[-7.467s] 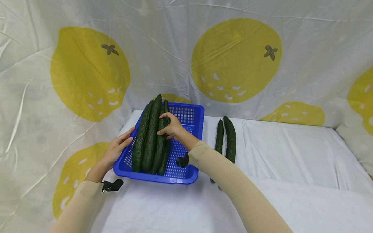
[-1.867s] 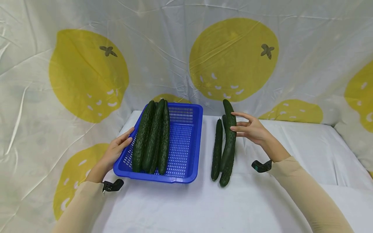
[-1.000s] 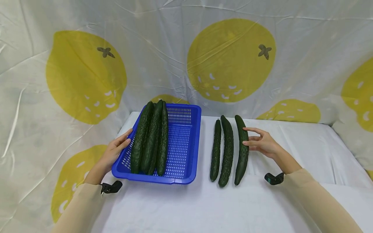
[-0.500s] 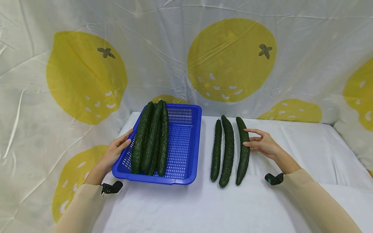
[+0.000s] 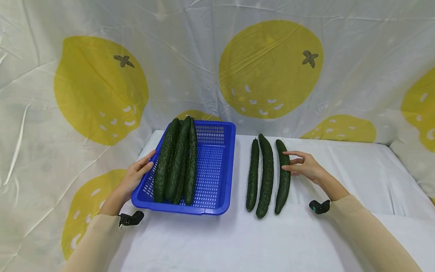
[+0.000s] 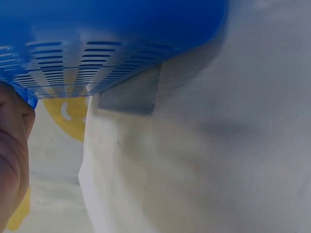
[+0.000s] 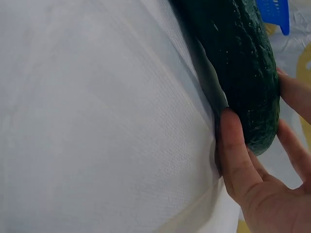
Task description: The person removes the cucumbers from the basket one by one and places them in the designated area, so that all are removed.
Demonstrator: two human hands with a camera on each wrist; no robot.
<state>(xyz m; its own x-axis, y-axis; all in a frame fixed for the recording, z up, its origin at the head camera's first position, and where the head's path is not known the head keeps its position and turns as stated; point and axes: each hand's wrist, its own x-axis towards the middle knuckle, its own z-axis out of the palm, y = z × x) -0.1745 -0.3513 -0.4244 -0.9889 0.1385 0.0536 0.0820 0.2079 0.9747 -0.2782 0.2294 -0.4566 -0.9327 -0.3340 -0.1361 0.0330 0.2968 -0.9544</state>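
In the head view my left hand (image 5: pixel 137 173) holds the left rim of a blue perforated plastic basket (image 5: pixel 232 166). Several dark green cucumbers (image 5: pixel 176 162) lean lengthwise along the basket's left half, tips above its far rim. To the right, my right hand (image 5: pixel 306 166) grips a cucumber (image 5: pixel 283 181) by its upper half, with thumb and fingers on opposite sides in the right wrist view. That cucumber lies at the right end of a row, beside a longer, curved cucumber (image 5: pixel 266 177) and a thinner one (image 5: pixel 252 177). Part of the left hand (image 6: pixel 12 150) shows below the basket wall in the left wrist view.
A white cloth (image 5: pixel 217 241) covers the table. Behind and to the left hangs a pale curtain (image 5: pixel 183 56) printed with large yellow lemons, close to the basket's far end. A black wrist camera (image 5: pixel 130 218) sits at the left cuff, another (image 5: pixel 319 206) at the right.
My right hand has left the basket with a cucumber, carried it right and lowered it beside the other two. Over the last second it shifts slightly toward me. My left hand stays at the rim.
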